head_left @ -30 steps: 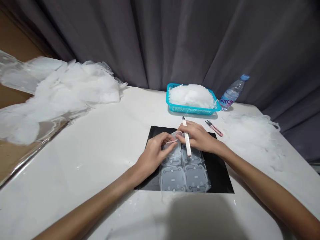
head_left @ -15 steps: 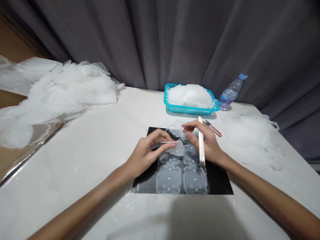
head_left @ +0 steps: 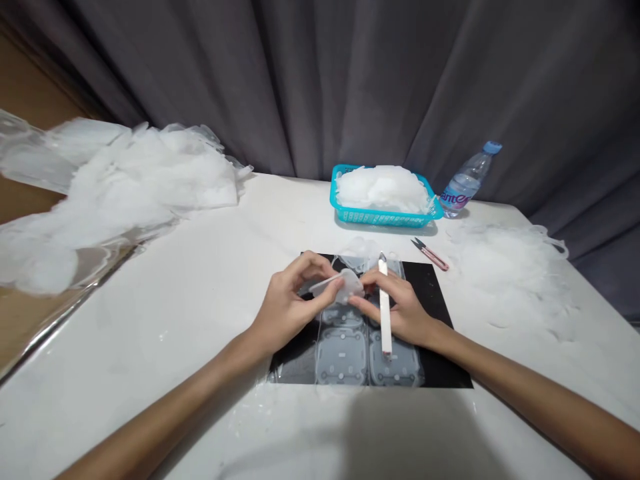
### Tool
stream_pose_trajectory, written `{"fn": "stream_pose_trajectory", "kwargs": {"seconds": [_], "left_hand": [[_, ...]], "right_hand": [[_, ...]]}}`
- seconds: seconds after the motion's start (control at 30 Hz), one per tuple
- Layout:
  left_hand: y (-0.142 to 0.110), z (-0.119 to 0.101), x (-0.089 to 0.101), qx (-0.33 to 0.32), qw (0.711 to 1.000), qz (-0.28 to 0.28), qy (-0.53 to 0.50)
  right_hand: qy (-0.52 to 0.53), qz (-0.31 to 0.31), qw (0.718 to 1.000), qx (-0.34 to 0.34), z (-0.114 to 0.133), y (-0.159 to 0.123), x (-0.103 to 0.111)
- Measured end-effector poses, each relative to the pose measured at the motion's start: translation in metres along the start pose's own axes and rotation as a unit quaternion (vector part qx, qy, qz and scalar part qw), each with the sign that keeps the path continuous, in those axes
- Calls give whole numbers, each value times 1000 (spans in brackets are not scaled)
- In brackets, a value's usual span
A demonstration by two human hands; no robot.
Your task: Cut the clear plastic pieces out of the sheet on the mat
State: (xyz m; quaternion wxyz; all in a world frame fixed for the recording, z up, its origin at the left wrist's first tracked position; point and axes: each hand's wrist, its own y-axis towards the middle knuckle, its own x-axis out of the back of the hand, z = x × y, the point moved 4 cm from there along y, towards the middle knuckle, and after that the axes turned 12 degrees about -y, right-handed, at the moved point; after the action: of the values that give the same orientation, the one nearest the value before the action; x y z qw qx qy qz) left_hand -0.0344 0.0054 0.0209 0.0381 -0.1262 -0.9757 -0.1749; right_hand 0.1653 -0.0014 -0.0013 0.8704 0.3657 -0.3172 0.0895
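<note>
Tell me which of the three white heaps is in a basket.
The middle heap: it is piled in the turquoise basket, while the left heap and the right heap lie outside it.

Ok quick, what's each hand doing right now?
Left hand: closed, pinching a translucent piece.
Right hand: holding a white pen, fingertips at the piece's edge; whether they grip it, I can't tell.

Glossy black sheet lies beneath the smooth, translucent plastic piece in my fingers; beyond the sheet, a teal plastic basket and clear plastic bottle.
</note>
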Motion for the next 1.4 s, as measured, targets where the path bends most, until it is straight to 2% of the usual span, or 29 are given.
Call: {"fn": "stream_pose_trajectory", "kwargs": {"seconds": [0.07, 0.2, 0.37, 0.5, 0.6, 0.7, 0.8, 1.4], "left_hand": [[0, 3, 1, -2, 1000, -8, -17], [1, 2, 1, -16, 1000, 25, -6], [-4, -9, -3, -90, 992, 23, 85], [-8, -14, -11, -177, 977, 31, 120], [-10, -14, -16, -212, 970, 37, 112], [-11, -14, -18, -220, 967, 18, 126], [-13, -17, -20, -238, 961, -11, 139], [-16, -13, -20, -220, 963, -44, 148]], "right_hand": [[7, -11, 1000, -8, 0, 0, 0], [13, -32, 999, -17, -1, 1, 0], [17, -22, 1000, -13, -1, 1, 0], [95, 16, 992, -85, -9, 2, -3], [186, 53, 967, -167, -18, 3, -7], [242, 75, 944, -210, -24, 5, -9], [254, 86, 938, -222, -26, 7, -10], [235, 116, 940, -219, -29, 3, -13]]}}
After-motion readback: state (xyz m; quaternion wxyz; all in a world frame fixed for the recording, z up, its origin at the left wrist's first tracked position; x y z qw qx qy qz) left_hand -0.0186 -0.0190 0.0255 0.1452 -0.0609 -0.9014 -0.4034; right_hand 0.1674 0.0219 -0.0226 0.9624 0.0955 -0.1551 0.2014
